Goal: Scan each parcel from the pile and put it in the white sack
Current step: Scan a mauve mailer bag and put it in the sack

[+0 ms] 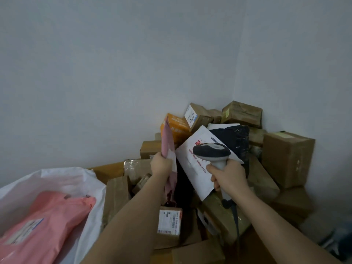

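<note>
My left hand [161, 164] grips a thin pink mailer parcel [168, 143] and holds it upright, edge-on, above the pile. My right hand [227, 176] is closed on the handle of a grey barcode scanner [211, 151], whose dark head points left towards the pink mailer. Its cable hangs down below my wrist. The white sack [76, 178] lies open at the lower left, and a pink bag parcel [47, 216] with a label sits inside it. The pile of parcels [238, 168] fills the corner behind and below both hands.
The pile holds brown cardboard boxes [287, 159], an orange box [176, 126], a white mailer [192, 164], a dark blue mailer [234, 138] and a small labelled box [168, 221]. Grey walls meet in a corner behind the pile.
</note>
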